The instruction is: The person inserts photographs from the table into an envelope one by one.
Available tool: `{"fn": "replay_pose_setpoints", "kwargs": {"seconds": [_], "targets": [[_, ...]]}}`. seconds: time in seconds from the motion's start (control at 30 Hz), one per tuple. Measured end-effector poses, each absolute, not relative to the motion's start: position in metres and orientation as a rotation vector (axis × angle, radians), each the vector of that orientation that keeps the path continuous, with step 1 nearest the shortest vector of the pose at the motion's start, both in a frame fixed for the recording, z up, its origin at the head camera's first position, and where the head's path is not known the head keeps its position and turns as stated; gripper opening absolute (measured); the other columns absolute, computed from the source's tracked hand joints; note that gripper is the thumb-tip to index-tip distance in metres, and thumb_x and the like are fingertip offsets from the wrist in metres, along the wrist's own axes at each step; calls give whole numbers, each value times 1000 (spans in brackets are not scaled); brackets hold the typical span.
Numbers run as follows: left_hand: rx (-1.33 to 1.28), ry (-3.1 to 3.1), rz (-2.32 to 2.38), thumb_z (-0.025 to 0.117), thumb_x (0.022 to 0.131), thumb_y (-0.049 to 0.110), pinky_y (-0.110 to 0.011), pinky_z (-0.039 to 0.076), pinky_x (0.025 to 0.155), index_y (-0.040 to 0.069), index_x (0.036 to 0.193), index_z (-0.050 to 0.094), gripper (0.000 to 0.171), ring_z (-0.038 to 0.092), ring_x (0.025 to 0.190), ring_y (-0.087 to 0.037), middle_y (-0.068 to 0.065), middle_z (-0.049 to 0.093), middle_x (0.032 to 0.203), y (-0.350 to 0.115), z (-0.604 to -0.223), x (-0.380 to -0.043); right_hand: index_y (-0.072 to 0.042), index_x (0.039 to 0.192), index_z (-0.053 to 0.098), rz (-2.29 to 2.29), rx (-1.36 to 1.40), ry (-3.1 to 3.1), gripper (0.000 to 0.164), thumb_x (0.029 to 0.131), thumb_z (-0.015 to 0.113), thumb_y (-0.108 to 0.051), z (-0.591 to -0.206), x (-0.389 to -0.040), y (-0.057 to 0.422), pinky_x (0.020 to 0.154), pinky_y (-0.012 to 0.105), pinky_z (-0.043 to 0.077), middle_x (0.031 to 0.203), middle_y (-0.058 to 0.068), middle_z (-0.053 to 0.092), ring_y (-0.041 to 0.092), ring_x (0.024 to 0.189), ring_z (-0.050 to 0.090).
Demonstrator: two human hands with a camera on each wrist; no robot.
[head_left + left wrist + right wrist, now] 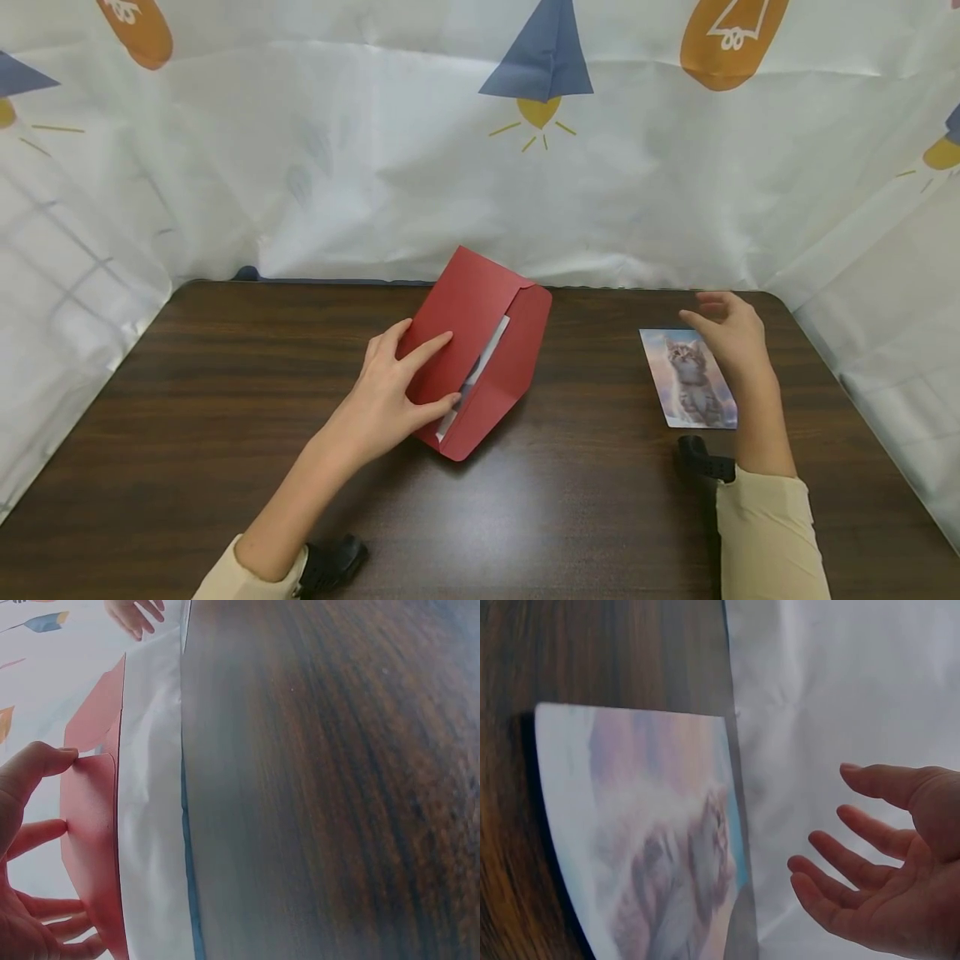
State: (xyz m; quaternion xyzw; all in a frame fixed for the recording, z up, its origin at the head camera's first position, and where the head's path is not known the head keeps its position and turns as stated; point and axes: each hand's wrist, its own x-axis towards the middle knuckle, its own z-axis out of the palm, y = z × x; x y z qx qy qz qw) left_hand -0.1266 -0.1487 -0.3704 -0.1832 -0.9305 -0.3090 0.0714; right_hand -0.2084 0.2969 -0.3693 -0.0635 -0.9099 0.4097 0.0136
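Note:
In the head view my left hand holds a red envelope, tilted near the middle of the table. My thumb lies at the envelope's opening and my index finger on its front; the other fingers are at its left edge. The flap hangs open to the right, and a white paper edge shows inside the opening. My right hand is above the right side of a kitten picture card and partly covers it. In the right wrist view its fingers are spread and loosely bent, with nothing between them.
The dark wooden table has a white patterned sheet hanging behind it and at both sides. Black wrist straps show on both arms, next to the pale sleeves.

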Motion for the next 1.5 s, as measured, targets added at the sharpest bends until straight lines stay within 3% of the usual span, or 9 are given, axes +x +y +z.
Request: {"fn": "replay_pose_setpoints", "kwargs": {"seconds": [0.67, 1.03, 1.5], "targets": [[-559, -2780, -928, 87, 87, 22, -58, 58, 95, 15, 149, 61, 67, 36, 143, -48, -30, 36, 159, -148, -371, -126, 14, 154, 38, 1218, -230, -2925, 65, 111, 52, -32, -383, -209, 310, 109, 74, 38, 153, 45, 38, 64, 139, 36], [-570, -2776, -919, 87, 87, 22, -57, 59, 93, 14, 149, 61, 68, 36, 143, -48, -30, 37, 159, -147, -372, -126, 16, 154, 35, 1225, -283, -2979, 54, 112, 42, -17, -388, -211, 320, 114, 74, 32, 156, 43, 35, 65, 144, 30], [-569, -2781, -931, 87, 87, 22, -56, 60, 93, 15, 150, 60, 69, 35, 144, -47, -29, 36, 160, -148, -372, -126, 18, 152, 35, 1178, -311, -3031, 54, 110, 45, -14, -391, -212, 326, 112, 74, 35, 154, 45, 35, 64, 141, 33]]}}
